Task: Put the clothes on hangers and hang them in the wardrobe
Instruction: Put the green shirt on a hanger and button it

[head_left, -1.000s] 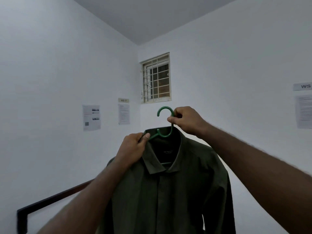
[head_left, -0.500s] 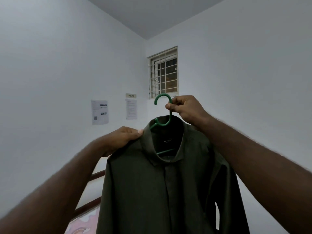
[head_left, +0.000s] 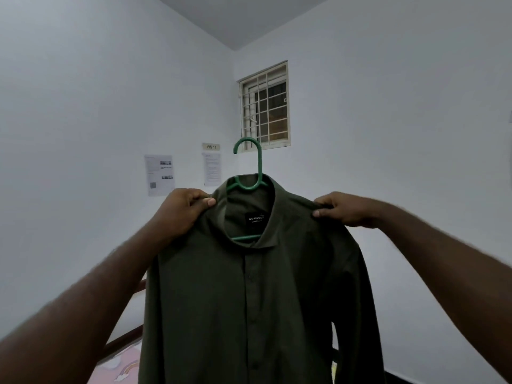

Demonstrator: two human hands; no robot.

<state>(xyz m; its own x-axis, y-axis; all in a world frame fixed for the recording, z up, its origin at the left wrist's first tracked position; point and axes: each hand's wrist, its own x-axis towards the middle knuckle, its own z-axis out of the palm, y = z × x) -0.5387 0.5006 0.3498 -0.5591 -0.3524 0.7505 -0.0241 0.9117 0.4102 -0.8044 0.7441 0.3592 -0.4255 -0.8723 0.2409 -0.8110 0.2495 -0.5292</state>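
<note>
A dark green button-up shirt [head_left: 249, 295] hangs in front of me on a green plastic hanger [head_left: 256, 167], whose hook rises free above the collar. My left hand [head_left: 182, 214] grips the shirt's left shoulder beside the collar. Over on the other side, my right hand [head_left: 343, 209] pinches the right shoulder seam. Both arms are stretched forward and hold the shirt up at chest height. No wardrobe is in view.
White walls meet in a corner behind the shirt, with a barred window [head_left: 264, 106] and several paper notices [head_left: 159, 174]. A dark wooden bed rail [head_left: 122, 342] and pink patterned bedding [head_left: 122, 367] lie at lower left.
My right hand has let go of the hanger hook and dropped to the shirt's right shoulder. The left hand moved from the collar out to the left shoulder. The view turned left.
</note>
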